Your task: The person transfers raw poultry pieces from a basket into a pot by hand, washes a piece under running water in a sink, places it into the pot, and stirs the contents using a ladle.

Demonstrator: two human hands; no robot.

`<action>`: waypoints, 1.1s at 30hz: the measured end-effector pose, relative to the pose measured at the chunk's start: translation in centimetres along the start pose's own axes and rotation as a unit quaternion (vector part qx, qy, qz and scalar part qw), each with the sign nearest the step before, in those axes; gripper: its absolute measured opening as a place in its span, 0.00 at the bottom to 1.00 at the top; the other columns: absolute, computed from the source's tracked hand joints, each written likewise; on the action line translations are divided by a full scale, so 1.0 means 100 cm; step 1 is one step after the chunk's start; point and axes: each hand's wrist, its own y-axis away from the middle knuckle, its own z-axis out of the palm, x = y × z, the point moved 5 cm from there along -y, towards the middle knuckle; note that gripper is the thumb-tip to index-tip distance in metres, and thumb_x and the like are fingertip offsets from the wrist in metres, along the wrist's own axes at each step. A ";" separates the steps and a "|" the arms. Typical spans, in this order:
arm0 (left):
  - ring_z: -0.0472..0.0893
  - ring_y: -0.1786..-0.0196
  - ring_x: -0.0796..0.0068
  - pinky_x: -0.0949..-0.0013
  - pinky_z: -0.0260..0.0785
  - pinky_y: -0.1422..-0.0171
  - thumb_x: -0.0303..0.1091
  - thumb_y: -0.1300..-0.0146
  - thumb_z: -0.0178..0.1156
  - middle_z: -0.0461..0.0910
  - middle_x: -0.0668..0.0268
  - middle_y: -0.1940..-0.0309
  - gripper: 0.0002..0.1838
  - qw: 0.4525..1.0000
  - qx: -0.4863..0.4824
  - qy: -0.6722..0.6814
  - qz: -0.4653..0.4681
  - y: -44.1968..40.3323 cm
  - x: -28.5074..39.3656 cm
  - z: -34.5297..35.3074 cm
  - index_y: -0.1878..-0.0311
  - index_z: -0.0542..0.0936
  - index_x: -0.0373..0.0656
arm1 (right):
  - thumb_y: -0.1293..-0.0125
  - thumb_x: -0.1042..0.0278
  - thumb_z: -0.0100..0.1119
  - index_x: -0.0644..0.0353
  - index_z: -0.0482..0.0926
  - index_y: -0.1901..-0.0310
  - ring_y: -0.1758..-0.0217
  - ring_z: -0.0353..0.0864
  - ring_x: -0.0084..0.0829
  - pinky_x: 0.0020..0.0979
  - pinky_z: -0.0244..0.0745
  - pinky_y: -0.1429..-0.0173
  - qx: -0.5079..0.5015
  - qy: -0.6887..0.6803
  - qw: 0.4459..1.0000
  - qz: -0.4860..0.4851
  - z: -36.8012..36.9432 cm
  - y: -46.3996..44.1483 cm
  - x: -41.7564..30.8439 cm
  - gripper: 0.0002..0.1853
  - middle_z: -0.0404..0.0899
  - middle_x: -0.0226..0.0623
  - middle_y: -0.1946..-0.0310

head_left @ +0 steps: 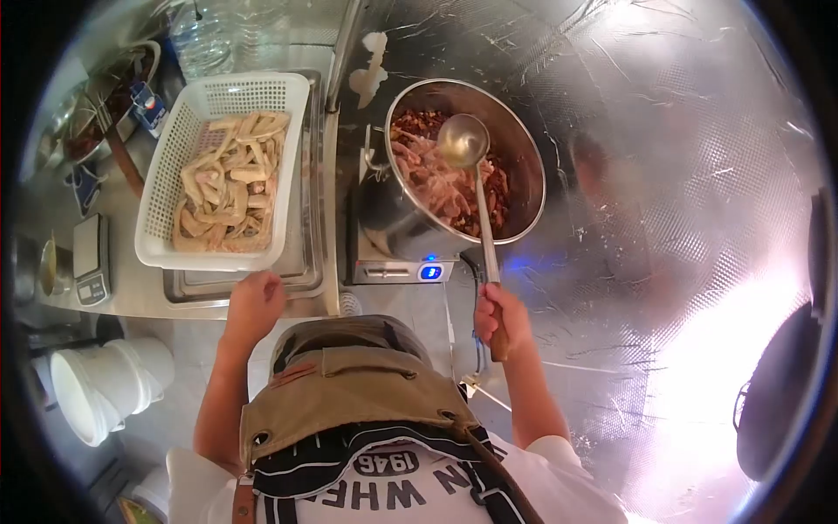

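My right hand (502,321) is wrapped around the wooden-ended handle of a metal ladle (485,218). The ladle's round bowl (463,140) hangs over a tall steel pot (534,205), apparently above the food. Inside the pot, pale pinkish chicken pieces (436,179) lie among dark red bits of seasoning. My left hand (257,306) is curled into a loose fist by the front rim of a steel tray (305,284), with nothing visible in it. Just beyond it, a white perforated basket (161,205) on the tray holds raw chicken wings (231,188).
The pot stands on an induction cooker (401,271) with a lit blue display. At left are a small digital scale (91,258), a steel bowl (65,135) and plastic bottles (201,39). White buckets (83,393) stand on the floor. Crinkled foil-like sheeting (646,218) covers the right side.
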 end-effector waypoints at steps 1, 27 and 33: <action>0.82 0.68 0.55 0.60 0.73 0.63 0.28 0.43 0.60 0.81 0.52 0.70 0.06 1.000 -0.003 -0.001 -0.007 0.002 -0.001 0.002 0.66 0.79 0.35 | 0.33 0.63 0.56 0.58 0.71 0.65 0.86 0.67 0.24 0.29 0.63 0.87 0.011 0.021 1.000 0.007 0.000 -0.005 -0.002 0.08 0.71 0.30 0.79; 0.82 0.68 0.62 0.64 0.74 0.61 0.28 0.41 0.60 0.82 0.54 0.70 0.07 0.999 0.008 -0.019 -0.029 0.009 0.000 0.011 0.63 0.80 0.34 | 0.38 0.65 0.57 0.62 0.70 0.66 0.87 0.72 0.26 0.30 0.67 0.83 0.111 0.361 0.920 -0.109 -0.041 0.020 -0.020 0.10 0.71 0.32 0.83; 0.83 0.67 0.62 0.64 0.74 0.60 0.30 0.41 0.60 0.82 0.54 0.70 0.09 0.998 -0.036 -0.045 -0.041 0.014 -0.014 0.026 0.62 0.80 0.33 | 0.39 0.67 0.56 0.61 0.70 0.66 0.87 0.71 0.27 0.31 0.66 0.83 0.074 0.194 0.975 -0.085 -0.053 0.011 -0.006 0.08 0.69 0.31 0.84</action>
